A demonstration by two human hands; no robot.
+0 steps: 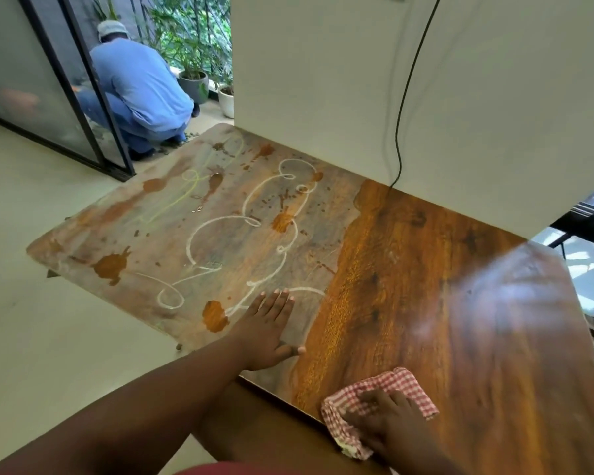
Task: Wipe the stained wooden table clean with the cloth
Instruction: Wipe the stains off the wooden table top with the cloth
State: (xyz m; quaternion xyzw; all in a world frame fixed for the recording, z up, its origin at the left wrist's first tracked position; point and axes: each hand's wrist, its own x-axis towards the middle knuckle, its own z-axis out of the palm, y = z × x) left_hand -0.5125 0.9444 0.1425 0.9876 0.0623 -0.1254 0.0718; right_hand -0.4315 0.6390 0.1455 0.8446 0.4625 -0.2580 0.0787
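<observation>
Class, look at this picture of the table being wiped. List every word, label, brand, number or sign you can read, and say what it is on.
None: no readable text appears anywhere.
The white loops on the wooden table are scribbled curls, not letters.
The red checked cloth under the right hand shows no readable label.

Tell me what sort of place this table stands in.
Probably a room in a home or office opening onto a planted patio: a stained wooden table against a plain white wall, a black-framed sliding glass door, and grey potted plants outside.
</observation>
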